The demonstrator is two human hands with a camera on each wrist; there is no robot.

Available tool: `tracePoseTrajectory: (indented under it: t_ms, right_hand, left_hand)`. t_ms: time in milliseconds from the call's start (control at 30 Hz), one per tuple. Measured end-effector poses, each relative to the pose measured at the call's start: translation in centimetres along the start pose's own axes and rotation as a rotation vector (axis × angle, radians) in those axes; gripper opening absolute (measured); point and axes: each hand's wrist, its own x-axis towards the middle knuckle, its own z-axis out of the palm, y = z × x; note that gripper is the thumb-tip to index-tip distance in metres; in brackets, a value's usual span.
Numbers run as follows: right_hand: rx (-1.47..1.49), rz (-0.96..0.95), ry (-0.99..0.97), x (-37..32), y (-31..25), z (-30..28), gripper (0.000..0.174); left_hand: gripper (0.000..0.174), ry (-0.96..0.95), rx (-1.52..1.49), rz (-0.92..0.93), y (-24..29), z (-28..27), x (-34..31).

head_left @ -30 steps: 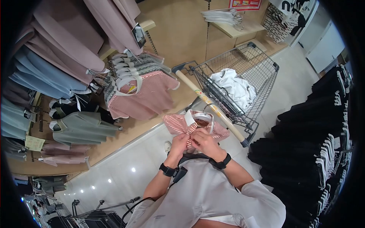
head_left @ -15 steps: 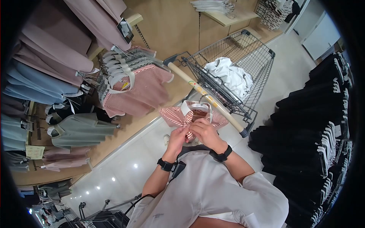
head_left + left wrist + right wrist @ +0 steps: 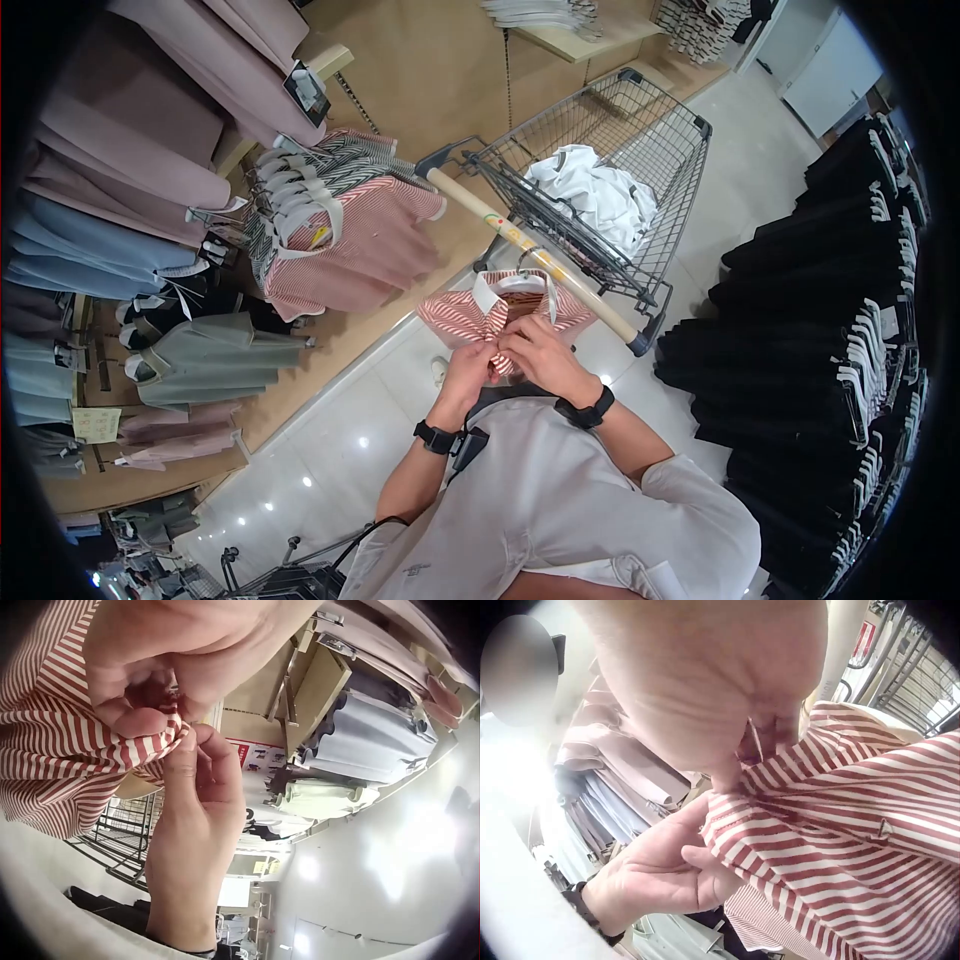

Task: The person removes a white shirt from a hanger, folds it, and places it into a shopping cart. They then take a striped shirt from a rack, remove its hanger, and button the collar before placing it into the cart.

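A red-and-white striped shirt point(image 3: 455, 312) with a white collar hangs on a hanger whose hook is at the cart handle. Both hands meet at its front placket below the collar. The left hand point(image 3: 468, 372) pinches the fabric edge; in the right wrist view the left hand point(image 3: 667, 874) has its thumb and fingers on the striped cloth point(image 3: 840, 847). Close beside it the right hand point(image 3: 543, 355) pinches the same placket, and in the left wrist view the right hand point(image 3: 196, 825) holds the cloth between thumb and forefinger. The fingers hide the exact spot gripped.
Behind the shirt stands a shopping cart point(image 3: 640, 150) with white clothing point(image 3: 595, 200) in it. Racks of pink striped shirts point(image 3: 370, 240) and green shirts point(image 3: 225, 355) are at the left, black garments point(image 3: 780, 330) at the right. Another cart point(image 3: 290, 580) is at the bottom left.
The cart and racks have shifted left in the head view, with the shirt a little higher in it than a second ago. Both hands stay at the placket, their fingers moved slightly.
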Motion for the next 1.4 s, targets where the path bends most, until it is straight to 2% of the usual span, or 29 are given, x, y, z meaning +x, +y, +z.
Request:
tracePoseTrajectory:
  t_ms: [133, 200, 300, 433, 533, 600, 700, 767, 867, 933, 1167, 1233, 1300, 1400]
  right_hand:
    - [0.051, 0.058, 0.022, -0.7, 0.2, 0.5, 0.019]
    - [0.109, 0.099, 0.039, -0.9, 0.5, 0.9, 0.018]
    - [0.068, 0.064, 0.079, -0.1, -0.4, 0.5, 0.014]
    - [-0.027, -0.013, 0.025, -0.6, 0.2, 0.9, 0.010]
    - [-0.067, 0.021, 0.035, -0.6, 0.3, 1.7, 0.008]
    - [-0.043, 0.099, 0.042, -0.3, 0.3, 2.2, 0.007]
    - [-0.041, 0.177, 0.001, -0.2, 0.7, 2.7, 0.007]
    - [-0.008, 0.167, 0.018, -0.1, 0.8, 2.7, 0.007]
    - [0.057, 0.163, 0.043, -0.1, 1.7, 3.1, 0.007]
    - [0.089, 0.176, 0.054, -0.2, 2.1, 3.0, 0.007]
    - [0.009, 0.200, 0.108, 0.6, 1.1, 1.1, 0.011]
    - [-0.039, 0.211, 0.139, 0.8, 1.4, 1.0, 0.012]
    - [0.003, 0.175, 0.052, 0.6, 2.2, 1.6, 0.012]
    - [-0.019, 0.230, 0.075, 0.3, 2.5, 2.4, 0.013]
  left_hand:
    - [0.016, -0.040, 0.095, 0.080, 0.4, -0.1, -0.1]
    - [0.017, -0.031, 0.189, 0.230, 0.6, 0.3, -0.4]
    - [0.015, 0.006, 0.183, 0.249, 0.4, 0.2, -0.5]
    - [0.012, 0.042, 0.262, 0.272, 0.2, -0.5, -0.7]
    - [0.012, 0.074, 0.315, 0.259, -0.6, -1.2, -0.5]
    - [0.013, 0.045, 0.171, 0.262, -0.6, -1.0, -0.1]
    - [0.015, 0.051, 0.112, 0.241, -0.2, -0.7, -0.2]
    - [0.015, 0.059, 0.084, 0.246, -0.2, -0.7, -0.6]
    - [0.017, -0.005, 0.142, 0.241, 0.2, -0.5, -1.1]
    - [0.018, 0.028, 0.360, 0.324, 0.6, 0.0, -1.3]
    - [0.017, 0.030, 0.425, 0.386, 0.2, -0.3, -0.7]
    - [0.014, -0.059, 0.464, 0.403, 0.2, -0.5, -0.5]
    - [0.014, -0.101, 0.339, 0.368, -0.3, -0.4, -0.1]
    - [0.014, -0.171, 0.099, 0.295, -0.9, -1.0, 0.9]
